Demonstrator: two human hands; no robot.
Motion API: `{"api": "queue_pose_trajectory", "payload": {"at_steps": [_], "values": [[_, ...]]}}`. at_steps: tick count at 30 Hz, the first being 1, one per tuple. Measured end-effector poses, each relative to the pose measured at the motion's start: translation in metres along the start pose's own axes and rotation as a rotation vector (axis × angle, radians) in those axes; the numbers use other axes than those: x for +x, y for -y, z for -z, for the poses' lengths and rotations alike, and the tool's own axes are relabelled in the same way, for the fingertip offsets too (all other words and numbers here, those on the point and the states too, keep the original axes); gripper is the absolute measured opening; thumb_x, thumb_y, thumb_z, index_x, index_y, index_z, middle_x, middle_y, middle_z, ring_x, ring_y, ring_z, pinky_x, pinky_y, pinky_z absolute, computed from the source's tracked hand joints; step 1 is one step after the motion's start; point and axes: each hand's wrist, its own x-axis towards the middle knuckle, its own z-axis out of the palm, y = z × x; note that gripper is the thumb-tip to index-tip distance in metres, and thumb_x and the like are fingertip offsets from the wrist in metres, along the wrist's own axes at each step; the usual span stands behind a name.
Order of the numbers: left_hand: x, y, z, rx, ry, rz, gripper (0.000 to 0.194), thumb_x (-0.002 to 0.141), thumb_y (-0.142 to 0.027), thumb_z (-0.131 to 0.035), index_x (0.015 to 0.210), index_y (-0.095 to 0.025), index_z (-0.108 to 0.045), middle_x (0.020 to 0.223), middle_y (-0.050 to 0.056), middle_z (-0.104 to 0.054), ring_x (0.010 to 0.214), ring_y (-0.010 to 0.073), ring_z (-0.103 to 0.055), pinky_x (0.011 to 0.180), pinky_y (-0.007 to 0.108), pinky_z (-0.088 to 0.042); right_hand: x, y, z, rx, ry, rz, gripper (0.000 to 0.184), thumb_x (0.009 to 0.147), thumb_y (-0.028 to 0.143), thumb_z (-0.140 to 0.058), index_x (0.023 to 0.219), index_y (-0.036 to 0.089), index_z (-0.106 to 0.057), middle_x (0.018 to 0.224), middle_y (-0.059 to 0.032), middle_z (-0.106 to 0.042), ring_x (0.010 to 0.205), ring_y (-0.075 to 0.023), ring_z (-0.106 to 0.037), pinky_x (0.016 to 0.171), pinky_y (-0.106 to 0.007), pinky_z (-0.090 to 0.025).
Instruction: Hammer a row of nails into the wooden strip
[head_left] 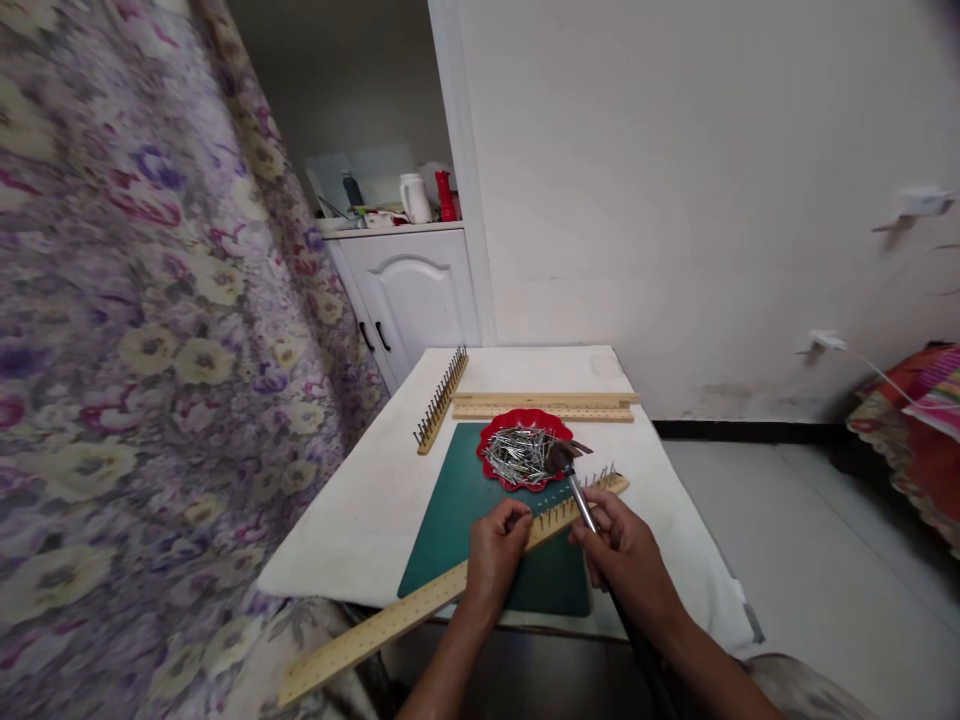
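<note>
My right hand (619,545) is wrapped around the metal shaft of a claw hammer (576,485), whose head is raised over the near right rim of a red scalloped dish (487,470). The dish is heaped with loose silver nails (519,455). My left hand (496,550) is closed, fingertips pinched together at a long wooden strip (390,625); whatever they pinch is too small to make out. The strip lies diagonally across a green mat (446,515) and juts past the table's near edge. Rows of upright nails stand in its far right part, while its near left part shows bare dotted holes.
Another wooden strip with upright nails (442,400) lies at the table's far left. More wooden strips (544,410) lie side by side behind the dish. A white cloth covers the table (360,520). A floral curtain (150,350) hangs left; a white cabinet (412,290) stands behind.
</note>
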Motion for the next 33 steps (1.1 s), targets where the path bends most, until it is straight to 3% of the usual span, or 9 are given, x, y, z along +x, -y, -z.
{"api": "queue_pose_trajectory", "payload": {"at_steps": [8, 19, 33], "values": [[0.002, 0.004, -0.003, 0.009, -0.015, -0.003, 0.017, 0.076, -0.03, -0.055, 0.071, -0.016, -0.062, 0.056, -0.004, -0.051, 0.052, 0.009, -0.042, 0.05, 0.019, -0.029, -0.013, 0.009, -0.006, -0.01, 0.213, -0.092, 0.026, 0.078, 0.022, -0.055, 0.104, 0.022, -0.055, 0.063, 0.0064, -0.06, 0.03, -0.0034, -0.038, 0.03, -0.015, -0.029], [0.002, 0.01, -0.005, 0.017, 0.005, -0.017, 0.018, 0.075, -0.029, -0.055, 0.07, -0.013, -0.063, 0.057, -0.004, -0.048, 0.055, 0.0086, -0.039, 0.05, 0.018, -0.027, -0.018, 0.009, -0.004, -0.173, 0.257, -0.045, 0.036, 0.074, 0.012, -0.051, 0.108, 0.022, -0.058, 0.06, 0.0062, -0.057, 0.041, -0.0095, -0.046, 0.038, -0.018, -0.039], [0.003, 0.01, -0.005, 0.026, -0.014, -0.027, 0.019, 0.074, -0.029, -0.055, 0.068, -0.014, -0.064, 0.058, -0.004, -0.052, 0.054, 0.0086, -0.043, 0.051, 0.017, -0.029, -0.018, 0.012, -0.003, -0.196, 0.242, -0.008, 0.037, 0.076, 0.009, -0.048, 0.11, 0.022, -0.057, 0.062, 0.0061, -0.058, 0.042, -0.0088, -0.047, 0.039, -0.018, -0.037]]}}
